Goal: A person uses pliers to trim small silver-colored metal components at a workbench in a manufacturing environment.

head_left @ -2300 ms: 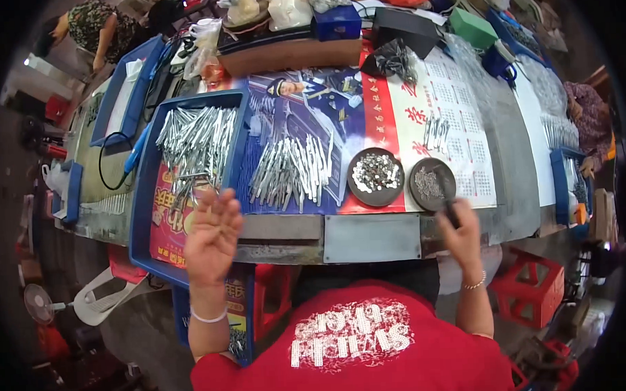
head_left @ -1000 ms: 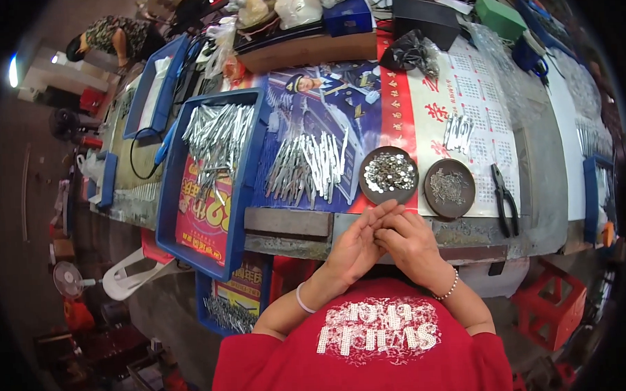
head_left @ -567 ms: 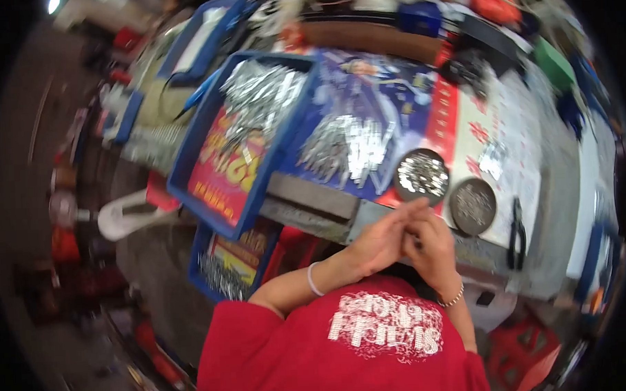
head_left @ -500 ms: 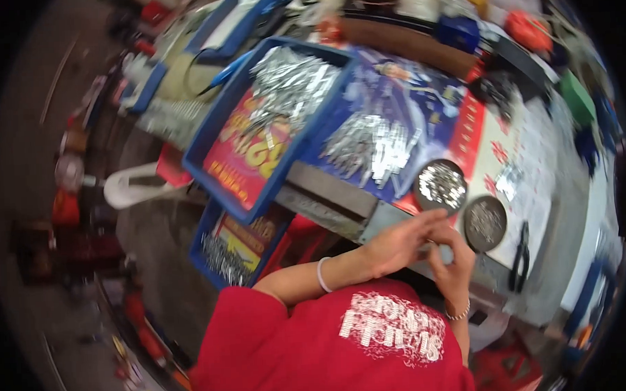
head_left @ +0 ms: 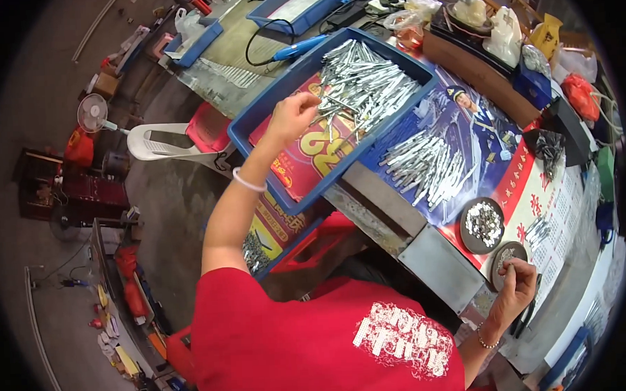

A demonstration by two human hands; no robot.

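Note:
My left hand (head_left: pixel 296 118) reaches over a blue plastic tray (head_left: pixel 245 122), fingers closed at the near edge of a heap of thin silvery metal rods (head_left: pixel 371 83). Whether a rod sits between those fingertips I cannot make out. On the right, my right hand (head_left: pixel 518 292) is pinched, thumb against fingers, over a round dark dish of tiny metal parts (head_left: pixel 500 259). Anything in that pinch is too small to name. Just beyond stands another round dish (head_left: pixel 482 225) holding shiny small pieces. More metal rods (head_left: pixel 429 164) lie fanned on the blue poster between tray and dishes.
Black-handled pliers (head_left: pixel 526 315) lie partly hidden beside my right hand. A grey metal block (head_left: pixel 385 198) sits along the near table edge. A corded blue tool (head_left: pixel 301 48) lies behind the tray. Below it, another tray (head_left: pixel 276 221) holds small metal parts. Bags and boxes crowd the back.
My hands were together near the dishes and have parted. The left has moved far left to the rods in the tray; the right has moved to the nearer dish. The view has shifted.

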